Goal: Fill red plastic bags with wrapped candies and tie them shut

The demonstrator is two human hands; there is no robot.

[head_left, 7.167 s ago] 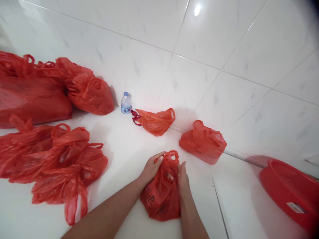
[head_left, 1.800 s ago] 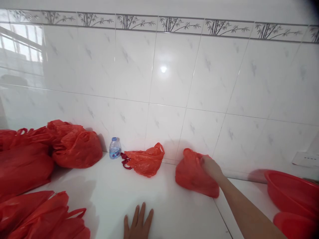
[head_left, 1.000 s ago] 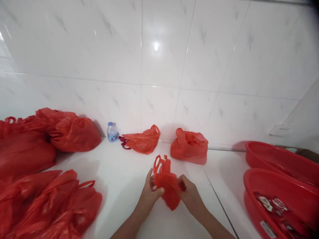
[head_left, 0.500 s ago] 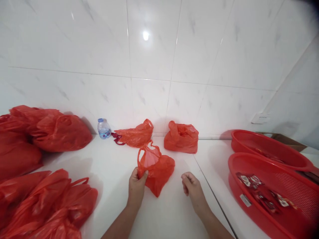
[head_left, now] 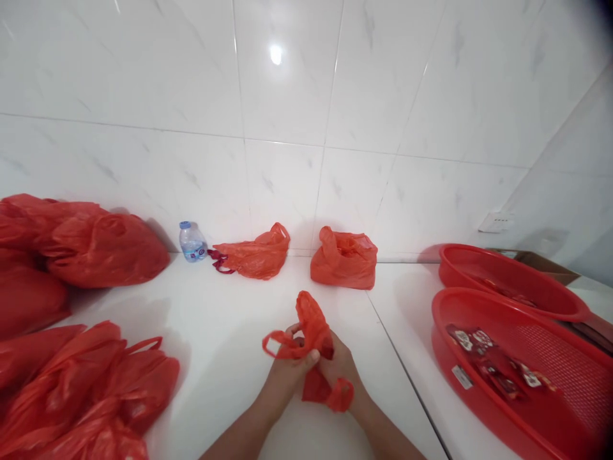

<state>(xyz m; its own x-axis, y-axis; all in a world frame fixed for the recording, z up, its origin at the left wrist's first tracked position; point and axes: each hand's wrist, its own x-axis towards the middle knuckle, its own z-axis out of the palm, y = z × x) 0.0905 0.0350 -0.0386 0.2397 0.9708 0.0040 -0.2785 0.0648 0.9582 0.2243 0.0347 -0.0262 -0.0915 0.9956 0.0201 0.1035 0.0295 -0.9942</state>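
Note:
Between my hands is a thin red plastic bag (head_left: 313, 322), bunched up over the white table, its loop handles hanging out to the left and lower right. My left hand (head_left: 297, 361) is closed on it, thumb on top. From the other side my right hand (head_left: 341, 358) also grips the bag, its fingers mostly hidden behind the plastic. Beyond them, near the wall, lie a flattened red bag (head_left: 258, 257) with dark red strips at its left end and a fuller red bag (head_left: 343, 260) standing upright.
Filled red bags (head_left: 105, 249) are heaped at the left, with more red bags (head_left: 90, 396) in front. A small water bottle (head_left: 192, 243) stands by the wall. On the right, red baskets (head_left: 453, 358) hold small dark red packets (head_left: 488, 361); a cardboard box (head_left: 546, 265) sits behind.
My right hand has come in from the right and joined my left on the bag. The bag has been turned and gathered together, its handles now pointing left and lower right.

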